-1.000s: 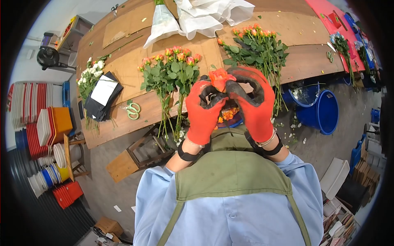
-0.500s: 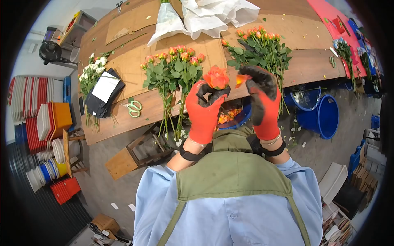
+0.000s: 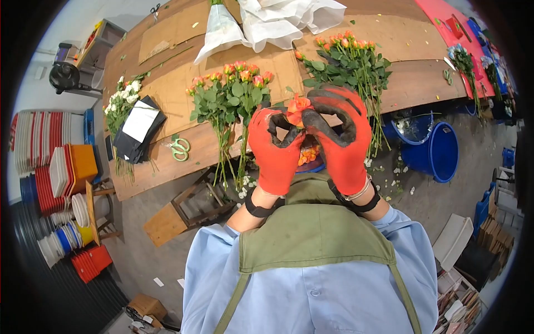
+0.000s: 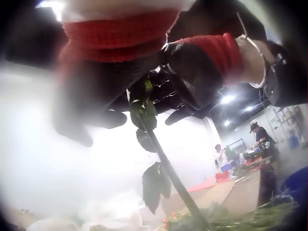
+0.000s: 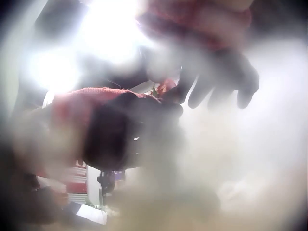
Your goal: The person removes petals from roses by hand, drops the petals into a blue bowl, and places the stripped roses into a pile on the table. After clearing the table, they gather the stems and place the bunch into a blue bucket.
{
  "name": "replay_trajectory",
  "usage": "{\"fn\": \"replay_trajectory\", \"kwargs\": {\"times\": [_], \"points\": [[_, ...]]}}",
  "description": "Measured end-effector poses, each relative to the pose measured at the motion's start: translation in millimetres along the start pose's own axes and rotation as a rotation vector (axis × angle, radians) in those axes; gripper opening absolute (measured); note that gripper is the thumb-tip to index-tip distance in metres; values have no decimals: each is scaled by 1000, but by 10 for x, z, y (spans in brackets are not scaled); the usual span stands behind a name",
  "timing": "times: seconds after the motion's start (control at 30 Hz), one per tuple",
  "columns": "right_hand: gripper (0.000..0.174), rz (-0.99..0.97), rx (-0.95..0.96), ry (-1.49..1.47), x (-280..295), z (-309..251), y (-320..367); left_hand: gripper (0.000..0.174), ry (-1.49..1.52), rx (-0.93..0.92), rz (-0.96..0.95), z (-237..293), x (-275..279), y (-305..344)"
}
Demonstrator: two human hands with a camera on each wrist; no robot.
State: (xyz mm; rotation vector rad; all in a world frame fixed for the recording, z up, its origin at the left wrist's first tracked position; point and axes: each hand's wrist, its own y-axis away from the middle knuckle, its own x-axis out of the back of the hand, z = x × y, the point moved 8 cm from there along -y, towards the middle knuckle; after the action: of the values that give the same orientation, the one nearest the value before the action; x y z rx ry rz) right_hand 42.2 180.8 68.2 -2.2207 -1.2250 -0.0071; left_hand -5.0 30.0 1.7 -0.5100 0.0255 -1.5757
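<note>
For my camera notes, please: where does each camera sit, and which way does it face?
Head: worn on the head, facing forward and down at the left grip, right grip and table; sleeves and apron show.
Left wrist: faces outward along a stem; both grips show.
Right wrist: blurred, seems to face across to the left grip; both grips show.
Shared: head and right wrist both show the rose.

Both my gloved hands, left (image 3: 273, 149) and right (image 3: 344, 140), meet up front, fingers curled, wrists close.
</note>
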Motion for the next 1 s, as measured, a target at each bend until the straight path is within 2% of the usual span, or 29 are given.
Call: {"fn": "replay_trajectory", "kwargs": {"times": [0.07, 0.2, 0.27, 0.3, 0.37, 0.4, 0.47, 0.5, 0.53, 0.6, 0.63, 0.67, 0.73, 0.8, 0.9, 0.93, 1.0], "points": [[27, 41, 57, 83, 24, -47, 30, 49, 70, -61, 4, 49, 4, -8], [25, 78, 116, 60, 22, -24, 101, 46, 89, -18, 34, 82, 2, 16], [27, 84, 118, 2, 28, 11, 136, 41, 394, 183, -22, -141, -111, 36], [27, 83, 118, 2, 15, -23, 154, 41, 394, 183, -21, -98, -105, 35], [29, 231, -216, -438, 56, 186, 222, 39, 691, 409, -77, -111, -203, 73], [29, 231, -215, -438, 67, 221, 219, 39, 692, 408, -77, -164, -221, 86], [29, 284, -277, -639, 123, 444, 225, 41, 533, 260, -21, -245, -169, 75], [26, 231, -132, -564, 174, 352, 162, 41, 533, 259, -18, -250, -155, 66], [26, 230, -131, -565, 199, 348, 142, 43, 507, 256, -6, -258, -124, 56], [27, 117, 98, -714, 227, 120, 53, 45, 482, 252, 10, -271, -67, 33], [32, 86, 106, -680, 236, 163, 39, 48, 272, 114, 34, -172, 17, 9], [32, 87, 105, -679, 242, 134, 54, 50, 63, -22, 56, -54, 63, 2], [35, 62, -91, -333, 191, 151, 71, 51, 8, -40, 55, -8, 55, 5], [30, 23, -107, -366, 95, 50, 13, 53, -48, -59, 56, 6, 51, 6], [33, -55, -31, -67, -15, 22, 5, 53, -65, -127, 31, 31, 27, 23], [33, -56, -32, -67, -30, 35, 28, 53, -77, -114, 11, 26, 11, 29], [30, 24, -180, -277, -38, 126, 69, 53, -89, -100, -9, 24, -6, 35]]}}
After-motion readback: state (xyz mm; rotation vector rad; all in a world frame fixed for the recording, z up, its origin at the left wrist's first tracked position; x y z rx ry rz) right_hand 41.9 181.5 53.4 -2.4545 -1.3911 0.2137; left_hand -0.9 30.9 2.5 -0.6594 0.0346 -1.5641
